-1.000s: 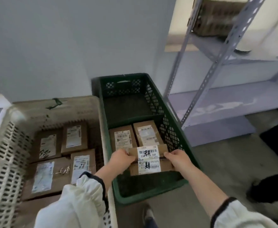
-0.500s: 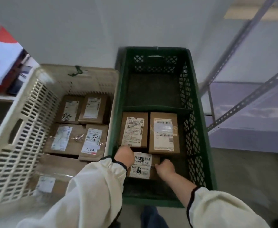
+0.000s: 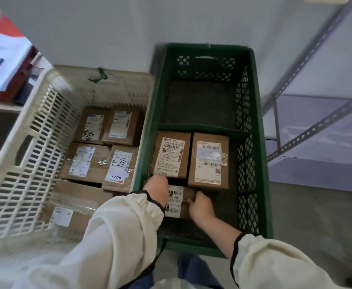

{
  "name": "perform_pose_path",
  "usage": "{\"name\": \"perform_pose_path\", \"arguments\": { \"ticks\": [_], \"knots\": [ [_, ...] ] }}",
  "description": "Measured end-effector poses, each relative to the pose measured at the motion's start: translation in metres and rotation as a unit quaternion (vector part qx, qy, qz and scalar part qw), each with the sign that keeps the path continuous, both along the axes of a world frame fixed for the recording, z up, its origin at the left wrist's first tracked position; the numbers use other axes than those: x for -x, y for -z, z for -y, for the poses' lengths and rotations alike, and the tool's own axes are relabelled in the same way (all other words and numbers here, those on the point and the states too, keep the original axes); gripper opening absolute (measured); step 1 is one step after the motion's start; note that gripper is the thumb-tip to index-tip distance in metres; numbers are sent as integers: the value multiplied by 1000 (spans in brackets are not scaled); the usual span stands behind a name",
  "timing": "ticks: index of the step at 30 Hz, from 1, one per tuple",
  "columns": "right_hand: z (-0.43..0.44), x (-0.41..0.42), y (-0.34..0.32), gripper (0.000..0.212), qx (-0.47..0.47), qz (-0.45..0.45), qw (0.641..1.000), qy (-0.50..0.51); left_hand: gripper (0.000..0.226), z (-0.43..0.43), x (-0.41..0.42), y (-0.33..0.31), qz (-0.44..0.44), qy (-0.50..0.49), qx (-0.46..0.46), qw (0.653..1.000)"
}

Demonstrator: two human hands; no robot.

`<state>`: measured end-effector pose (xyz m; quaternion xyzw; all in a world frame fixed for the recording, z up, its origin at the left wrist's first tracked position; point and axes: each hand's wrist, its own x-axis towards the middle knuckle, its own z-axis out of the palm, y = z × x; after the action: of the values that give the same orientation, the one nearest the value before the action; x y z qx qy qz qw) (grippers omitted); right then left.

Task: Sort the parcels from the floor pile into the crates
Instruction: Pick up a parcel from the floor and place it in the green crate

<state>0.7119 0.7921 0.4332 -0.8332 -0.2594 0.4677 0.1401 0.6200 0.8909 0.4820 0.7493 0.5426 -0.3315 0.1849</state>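
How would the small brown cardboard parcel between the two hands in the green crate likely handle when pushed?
Probably stiff: the small brown cardboard parcel shows square edges between the left hand and right hand. Likely light, being small. Flat-sided, it should slide on the green plastic crate floor rather than roll.

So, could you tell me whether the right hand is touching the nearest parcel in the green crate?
Touching. The head view shows the right hand gripping the right end of the nearest parcel, with no gap visible.
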Motion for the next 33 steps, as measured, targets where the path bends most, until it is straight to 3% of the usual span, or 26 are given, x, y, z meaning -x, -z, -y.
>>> {"name": "perform_pose_path", "arguments": {
  "ticks": [3,8,12,17,22,27,33],
  "knots": [
    [-1,-3,-6,4,2,3,999,-32,23,-2,2,-1,9,30,-8,999],
    [-5,-24,-35,20,7,70,983,-172,24,-2,2,-16,14,79,-19,997],
    [-14,-39,-71,26,-20,138,955,-261,25,-7,4,-38,100,51,-18,994],
    [-33,-54,-118,32,-30,206,929,-306,46,-18,10,-83,188,41,-4,981],
    [-40,-57,-166,41,-70,291,893,-335,42,-27,41,-127,276,44,-82,957],
    [-43,-2,-203,27,-97,348,846,-393,43,-12,124,-154,286,33,-140,948],
    [-30,167,-217,30,-164,340,794,-476,41,68,310,-168,244,-57,-216,944]
  ]
}}
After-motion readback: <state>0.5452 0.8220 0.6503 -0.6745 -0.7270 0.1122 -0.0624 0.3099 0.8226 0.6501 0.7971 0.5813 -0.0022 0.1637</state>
